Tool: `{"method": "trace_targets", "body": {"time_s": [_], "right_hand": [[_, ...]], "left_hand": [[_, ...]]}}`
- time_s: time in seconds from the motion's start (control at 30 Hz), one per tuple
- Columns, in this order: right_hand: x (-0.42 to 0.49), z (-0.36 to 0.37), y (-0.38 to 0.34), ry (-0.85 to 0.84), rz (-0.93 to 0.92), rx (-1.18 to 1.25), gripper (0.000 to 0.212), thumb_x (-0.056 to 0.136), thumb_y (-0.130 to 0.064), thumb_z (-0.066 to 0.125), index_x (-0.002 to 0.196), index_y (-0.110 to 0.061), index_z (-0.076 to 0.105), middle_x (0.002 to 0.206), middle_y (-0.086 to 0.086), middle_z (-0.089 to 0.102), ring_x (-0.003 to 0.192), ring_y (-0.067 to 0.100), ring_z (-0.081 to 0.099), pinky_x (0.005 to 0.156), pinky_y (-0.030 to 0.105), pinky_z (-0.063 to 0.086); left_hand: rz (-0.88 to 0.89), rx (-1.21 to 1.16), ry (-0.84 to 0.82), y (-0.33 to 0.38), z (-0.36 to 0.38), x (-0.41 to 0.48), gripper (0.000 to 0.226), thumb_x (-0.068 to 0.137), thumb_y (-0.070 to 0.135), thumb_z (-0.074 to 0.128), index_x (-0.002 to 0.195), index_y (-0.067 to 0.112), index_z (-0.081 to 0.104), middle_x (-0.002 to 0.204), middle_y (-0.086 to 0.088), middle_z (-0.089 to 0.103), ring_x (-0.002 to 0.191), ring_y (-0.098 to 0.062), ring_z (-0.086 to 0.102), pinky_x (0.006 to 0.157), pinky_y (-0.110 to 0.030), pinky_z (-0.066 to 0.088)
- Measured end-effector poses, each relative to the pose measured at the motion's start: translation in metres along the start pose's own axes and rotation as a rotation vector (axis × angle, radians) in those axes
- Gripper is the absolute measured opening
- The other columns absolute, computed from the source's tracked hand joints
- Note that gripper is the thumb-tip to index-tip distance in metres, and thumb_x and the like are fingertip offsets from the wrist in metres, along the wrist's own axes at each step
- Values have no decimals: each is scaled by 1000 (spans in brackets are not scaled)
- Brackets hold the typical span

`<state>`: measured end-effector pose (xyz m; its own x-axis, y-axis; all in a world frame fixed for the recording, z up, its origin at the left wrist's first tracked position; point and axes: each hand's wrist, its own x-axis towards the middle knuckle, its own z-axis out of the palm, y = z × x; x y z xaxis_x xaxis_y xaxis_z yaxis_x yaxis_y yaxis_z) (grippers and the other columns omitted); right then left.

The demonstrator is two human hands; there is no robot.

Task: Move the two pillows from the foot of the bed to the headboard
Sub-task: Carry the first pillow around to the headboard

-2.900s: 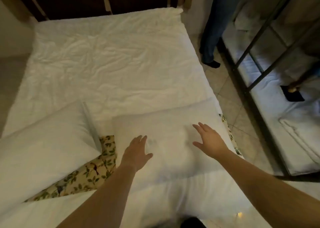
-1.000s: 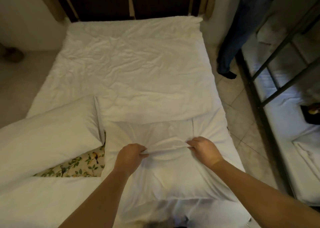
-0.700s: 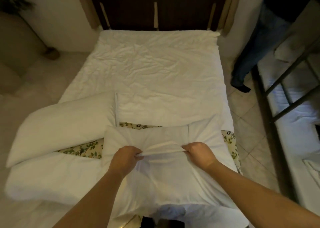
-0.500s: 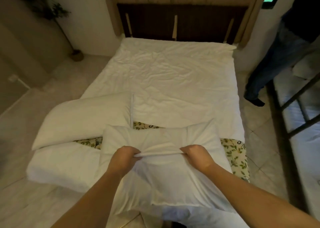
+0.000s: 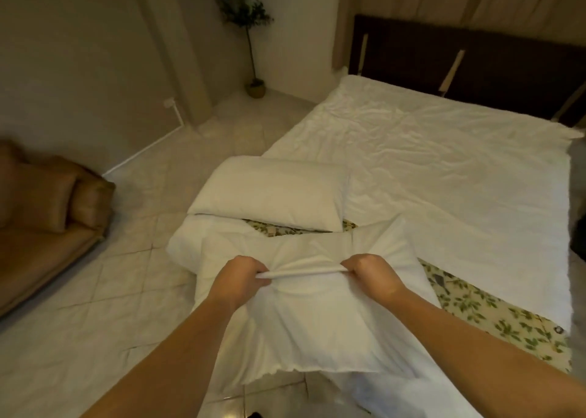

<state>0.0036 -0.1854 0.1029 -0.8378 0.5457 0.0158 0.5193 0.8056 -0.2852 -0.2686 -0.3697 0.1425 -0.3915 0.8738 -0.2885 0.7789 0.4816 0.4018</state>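
I hold a white pillow (image 5: 317, 316) lifted off the foot of the bed, its cover bunched into a ridge between my fists. My left hand (image 5: 239, 276) and my right hand (image 5: 374, 273) are both shut on that fold. A second white pillow (image 5: 272, 192) lies flat at the foot of the bed, just beyond the held one. The dark headboard (image 5: 475, 56) stands at the far right, behind a wrinkled white duvet (image 5: 444, 170).
A floral sheet (image 5: 494, 316) shows at the bed's foot on the right. A brown sofa (image 5: 41, 214) stands at the left on the tiled floor (image 5: 95, 306). A potted plant (image 5: 250, 37) is in the far corner.
Both hands went from open above the pillow to gripping its cover and lifting it. The view has swung left, so the bed now sits to the right and the sofa has come into sight.
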Motion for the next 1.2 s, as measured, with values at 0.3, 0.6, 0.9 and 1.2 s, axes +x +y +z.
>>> {"method": "trace_targets", "body": {"time_s": [0.3, 0.6, 0.9, 1.2], "right_hand": [[128, 29, -184, 20, -249, 58, 16, 83, -6, 69, 90, -17, 78, 88, 6, 76, 78, 25, 69, 70, 38, 56], [246, 62, -340, -67, -464, 123, 18, 94, -28, 63, 86, -18, 76, 82, 2, 73, 73, 22, 65, 67, 35, 51], [376, 114, -433, -147, -604, 133, 22, 97, -30, 60, 102, -16, 77, 96, 5, 75, 85, 25, 67, 77, 35, 51], [540, 150, -488, -211, -609, 83, 26, 97, -30, 61, 111, -13, 75, 105, 8, 74, 95, 29, 67, 84, 35, 51]], "left_hand": [[-179, -81, 132, -188, -86, -60, 13, 85, 36, 80, 94, 27, 84, 85, 6, 78, 81, -13, 69, 73, -29, 53], [-381, -153, 288, -340, -146, -108, 11, 88, 34, 77, 94, 28, 84, 87, 7, 79, 82, -12, 68, 67, -26, 45], [-506, -142, 310, -458, -190, -90, 13, 90, 31, 73, 97, 32, 84, 93, 9, 80, 86, -12, 69, 73, -26, 48], [-571, -173, 256, -567, -261, -1, 16, 86, 37, 78, 99, 30, 84, 89, 6, 80, 82, -12, 69, 72, -28, 50]]}}
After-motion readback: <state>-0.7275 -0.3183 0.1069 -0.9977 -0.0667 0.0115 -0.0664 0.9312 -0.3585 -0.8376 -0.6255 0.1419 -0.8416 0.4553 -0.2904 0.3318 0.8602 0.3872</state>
